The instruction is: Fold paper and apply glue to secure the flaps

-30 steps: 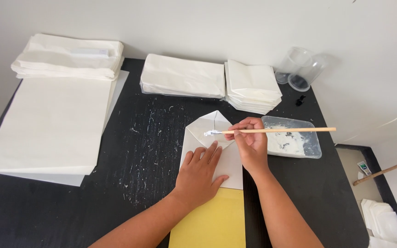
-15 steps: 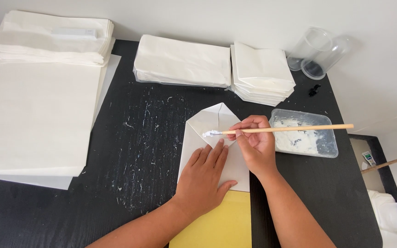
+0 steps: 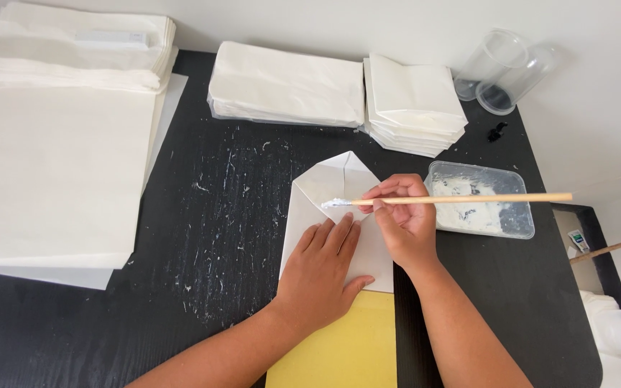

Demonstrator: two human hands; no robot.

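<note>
Little has shifted since earlier: the folded white bag (image 3: pixel 336 219) is pinned by the flat, open left hand (image 3: pixel 321 269) while the paste-tipped stick (image 3: pixel 454 200) is pinched by the right hand (image 3: pixel 405 219) at its 3 o'clock, so paste could be smeared beyond the flap if pressure slips.

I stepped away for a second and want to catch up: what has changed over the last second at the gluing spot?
Very little. The right hand still holds the wooden stick, its paste-covered tip on the folded white paper. The left hand stays flat on it. Only the view shifted slightly; the plastic tray is unmoved.
</note>
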